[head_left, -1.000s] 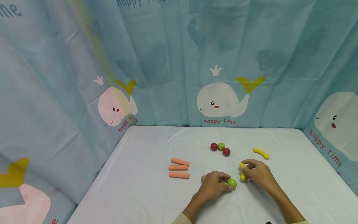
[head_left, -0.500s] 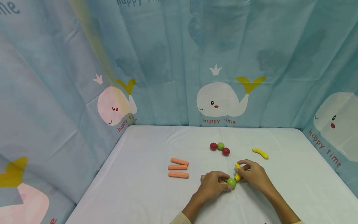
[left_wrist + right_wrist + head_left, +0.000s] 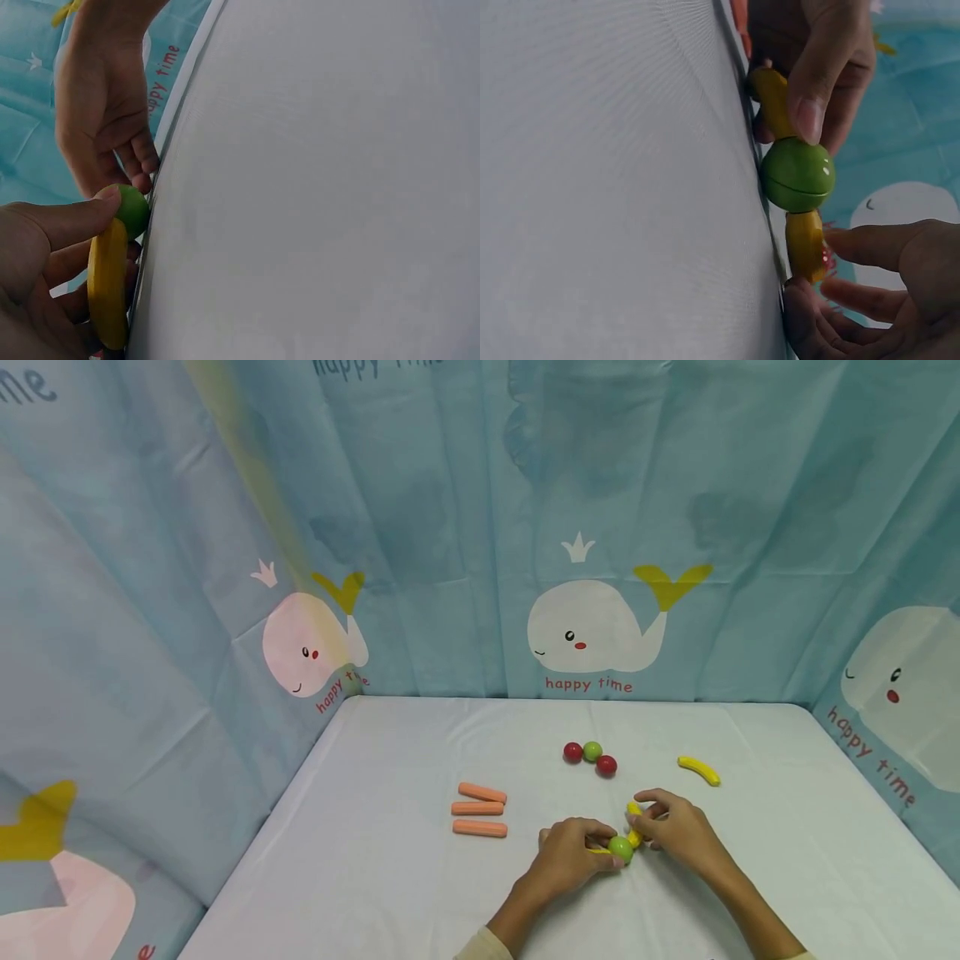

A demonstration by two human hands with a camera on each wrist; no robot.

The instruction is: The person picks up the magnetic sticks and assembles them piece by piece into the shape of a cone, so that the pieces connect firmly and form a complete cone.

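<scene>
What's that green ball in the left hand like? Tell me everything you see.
The green ball is round and glossy, with a thin dark line across it, and looks like plastic or painted wood. The left hand pinches it over the near part of the white table. One yellow banana and another banana seem to touch it on opposite sides.

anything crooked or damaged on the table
Two small things: the farthest orange stick slants while the other two sticks lie nearly parallel, and a dark line, perhaps a seam, crosses the green ball at the left hand.
</scene>
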